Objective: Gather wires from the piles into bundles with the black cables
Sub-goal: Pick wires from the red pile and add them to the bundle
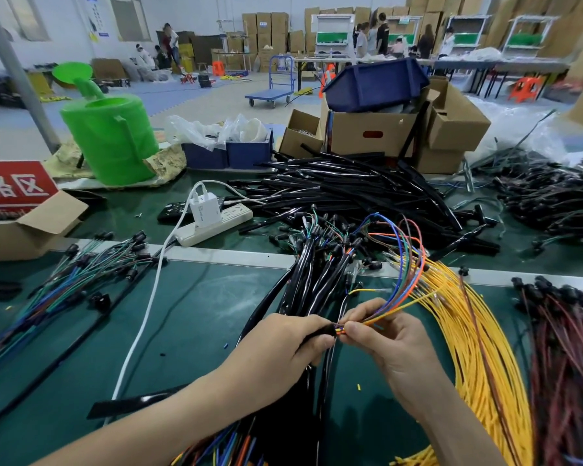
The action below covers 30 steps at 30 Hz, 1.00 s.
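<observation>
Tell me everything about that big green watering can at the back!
The watering can is bright green and looks like shiny plastic. It has a fat round body with an open top, a flat strap handle down its side, and a spout rising to a wide round head. It stands upright at the back left of the bench on crumpled brownish paper, apart from the blue boxes to its right. Nobody is touching it.

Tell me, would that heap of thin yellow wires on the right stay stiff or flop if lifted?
Probably floppy: the thin yellow wires lie in drooping curves across the green mat. Likely light, each strand being so thin. They may slide apart, since no tie shows.
</observation>
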Each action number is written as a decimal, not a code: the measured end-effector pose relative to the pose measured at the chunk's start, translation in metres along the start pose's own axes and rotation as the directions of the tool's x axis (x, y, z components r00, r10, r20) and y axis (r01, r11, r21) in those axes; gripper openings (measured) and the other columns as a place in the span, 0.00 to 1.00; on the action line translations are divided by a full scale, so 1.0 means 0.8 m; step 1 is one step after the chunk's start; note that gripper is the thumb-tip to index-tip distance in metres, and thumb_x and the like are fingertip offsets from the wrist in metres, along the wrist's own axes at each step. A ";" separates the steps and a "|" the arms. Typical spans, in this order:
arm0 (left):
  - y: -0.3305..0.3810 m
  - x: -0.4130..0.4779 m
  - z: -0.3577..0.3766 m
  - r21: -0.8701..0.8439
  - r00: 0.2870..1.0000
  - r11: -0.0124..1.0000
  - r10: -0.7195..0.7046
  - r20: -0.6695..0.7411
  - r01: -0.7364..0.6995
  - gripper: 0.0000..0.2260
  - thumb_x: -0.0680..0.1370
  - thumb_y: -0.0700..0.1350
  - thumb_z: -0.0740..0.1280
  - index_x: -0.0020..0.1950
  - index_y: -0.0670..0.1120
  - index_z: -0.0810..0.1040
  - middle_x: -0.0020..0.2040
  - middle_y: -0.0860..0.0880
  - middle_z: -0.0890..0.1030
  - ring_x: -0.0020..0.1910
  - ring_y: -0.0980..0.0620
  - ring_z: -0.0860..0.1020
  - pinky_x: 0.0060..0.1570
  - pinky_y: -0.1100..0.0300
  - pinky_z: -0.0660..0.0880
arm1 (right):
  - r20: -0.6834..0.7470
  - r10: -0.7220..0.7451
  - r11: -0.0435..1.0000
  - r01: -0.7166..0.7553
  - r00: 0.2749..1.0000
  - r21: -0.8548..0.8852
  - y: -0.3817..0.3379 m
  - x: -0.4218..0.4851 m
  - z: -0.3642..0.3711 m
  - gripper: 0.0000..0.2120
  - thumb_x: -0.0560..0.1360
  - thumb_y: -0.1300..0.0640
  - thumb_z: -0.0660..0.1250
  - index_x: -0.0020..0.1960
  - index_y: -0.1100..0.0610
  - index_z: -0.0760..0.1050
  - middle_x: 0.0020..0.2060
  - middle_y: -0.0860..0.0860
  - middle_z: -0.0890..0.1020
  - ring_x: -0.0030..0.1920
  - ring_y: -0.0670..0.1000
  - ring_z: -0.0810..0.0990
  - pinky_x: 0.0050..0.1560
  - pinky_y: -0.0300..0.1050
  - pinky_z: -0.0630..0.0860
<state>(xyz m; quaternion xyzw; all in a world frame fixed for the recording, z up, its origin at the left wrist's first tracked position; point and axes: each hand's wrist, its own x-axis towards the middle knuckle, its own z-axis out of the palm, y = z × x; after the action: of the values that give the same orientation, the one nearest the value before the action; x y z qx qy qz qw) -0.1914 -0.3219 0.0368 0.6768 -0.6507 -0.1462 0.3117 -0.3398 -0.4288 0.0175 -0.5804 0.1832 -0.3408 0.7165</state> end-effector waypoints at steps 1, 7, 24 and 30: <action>0.000 0.000 0.000 -0.003 1.000 1.000 -0.001 -0.007 0.001 0.08 0.80 0.49 0.61 0.56 0.51 0.78 0.37 0.53 0.81 0.38 0.57 0.77 0.44 0.55 0.73 | 0.012 0.006 1.000 -0.006 1.000 -0.015 0.000 0.001 -0.001 0.05 0.63 0.57 0.74 0.38 0.55 0.80 0.38 0.57 0.82 0.40 0.53 0.82 0.44 0.41 0.78; 0.003 0.001 0.001 0.019 0.999 0.999 0.028 0.027 -0.028 0.08 0.80 0.48 0.62 0.56 0.52 0.79 0.36 0.56 0.79 0.39 0.56 0.77 0.46 0.55 0.74 | 0.053 0.019 0.998 -0.016 0.998 -0.066 0.003 0.003 -0.009 0.04 0.67 0.62 0.71 0.38 0.55 0.80 0.35 0.58 0.80 0.34 0.53 0.78 0.37 0.40 0.76; 0.011 0.005 0.005 0.075 0.992 0.995 0.054 0.113 -0.063 0.09 0.81 0.48 0.60 0.56 0.51 0.78 0.40 0.53 0.82 0.40 0.56 0.77 0.44 0.59 0.73 | 0.121 0.018 0.993 -0.003 0.992 -0.119 -0.007 0.000 -0.015 0.05 0.70 0.68 0.69 0.39 0.59 0.77 0.33 0.58 0.78 0.34 0.52 0.75 0.37 0.40 0.73; 0.015 0.011 0.000 0.021 0.994 0.998 0.050 0.096 -0.053 0.08 0.81 0.47 0.61 0.49 0.49 0.79 0.35 0.53 0.82 0.36 0.56 0.77 0.41 0.62 0.73 | 0.060 0.007 1.000 -0.005 0.998 -0.029 -0.006 0.002 -0.012 0.05 0.64 0.60 0.75 0.38 0.55 0.80 0.33 0.56 0.79 0.33 0.51 0.75 0.36 0.38 0.74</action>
<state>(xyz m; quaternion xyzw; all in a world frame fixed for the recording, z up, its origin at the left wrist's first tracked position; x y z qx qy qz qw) -0.1999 -0.3298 0.0459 0.6557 -0.6837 -0.1625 0.2759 -0.3464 -0.4368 0.0198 -0.6002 0.1684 -0.3184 0.7141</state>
